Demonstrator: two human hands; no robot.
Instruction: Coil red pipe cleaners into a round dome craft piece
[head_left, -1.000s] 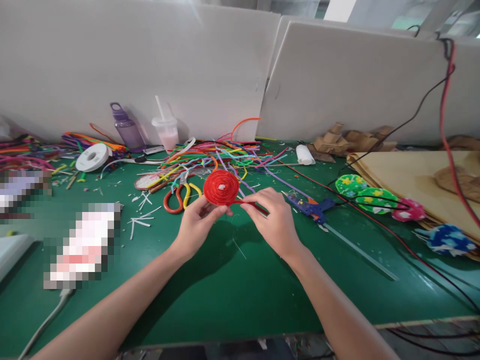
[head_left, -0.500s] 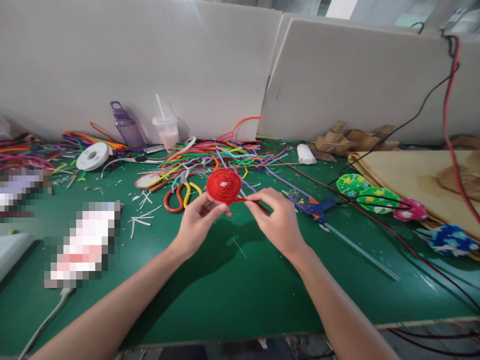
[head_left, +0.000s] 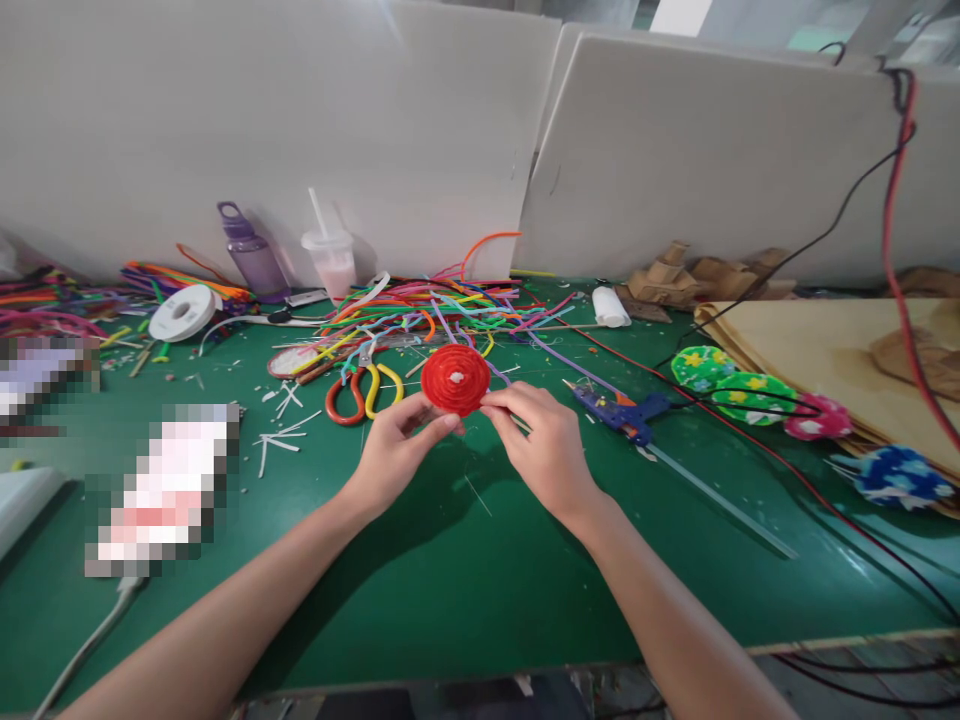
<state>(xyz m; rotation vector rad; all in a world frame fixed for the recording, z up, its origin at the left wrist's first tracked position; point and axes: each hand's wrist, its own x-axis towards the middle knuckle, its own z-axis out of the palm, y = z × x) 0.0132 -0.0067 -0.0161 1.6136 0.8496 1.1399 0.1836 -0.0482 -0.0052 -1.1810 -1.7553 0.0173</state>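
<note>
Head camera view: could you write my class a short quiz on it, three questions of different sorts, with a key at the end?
1. True or false: the left hand holds a red coiled disc with a pale spot at its middle.
2. Multiple choice: which of these stands beside the purple bottle?
A) the scissors
B) a lidded cup with a straw
C) the blue fuzzy piece
3. Short answer: which of the person's hands is nearer the blue glue gun?

Key: 1. True. 2. B. 3. The right hand.
</note>
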